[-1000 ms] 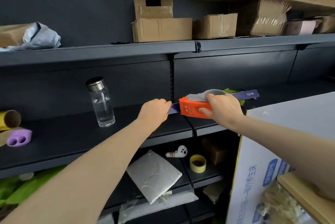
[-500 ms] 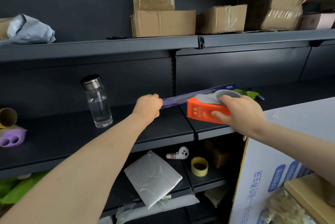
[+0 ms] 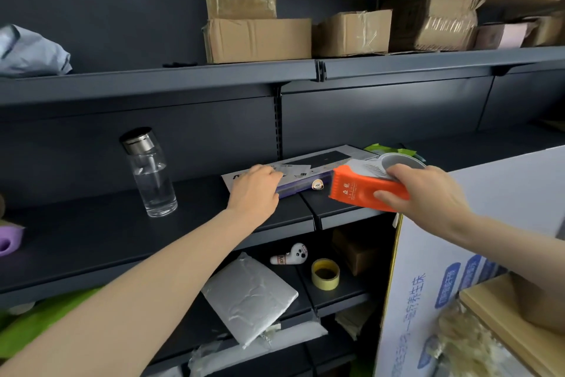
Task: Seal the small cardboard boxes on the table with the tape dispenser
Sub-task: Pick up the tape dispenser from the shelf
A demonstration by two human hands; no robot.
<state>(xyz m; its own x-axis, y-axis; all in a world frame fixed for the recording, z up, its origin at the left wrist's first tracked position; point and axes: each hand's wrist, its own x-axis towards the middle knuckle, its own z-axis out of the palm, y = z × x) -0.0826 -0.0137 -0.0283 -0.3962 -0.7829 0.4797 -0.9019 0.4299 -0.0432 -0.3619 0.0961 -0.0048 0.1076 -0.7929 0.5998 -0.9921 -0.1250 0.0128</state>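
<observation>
My right hand (image 3: 422,193) grips an orange tape dispenser (image 3: 354,191) with a grey roll holder, held just above the front edge of the dark middle shelf (image 3: 122,233). A long flat white-and-purple box (image 3: 308,170) lies flat on that shelf. My left hand (image 3: 255,190) rests on the box's left end, with its fingers curled over the near edge. Several brown cardboard boxes (image 3: 260,39) stand on the upper shelf.
A glass water bottle (image 3: 151,176) with a steel cap stands left of my left hand. On the lower shelf lie a silver padded mailer (image 3: 249,295), a yellow tape roll (image 3: 325,273) and a small white toy (image 3: 290,256). A big white printed carton (image 3: 458,269) fills the right.
The flat box went from tilted on edge to lying flat on the shelf under my left hand. My right hand drew the orange dispenser right and toward the shelf's front edge.
</observation>
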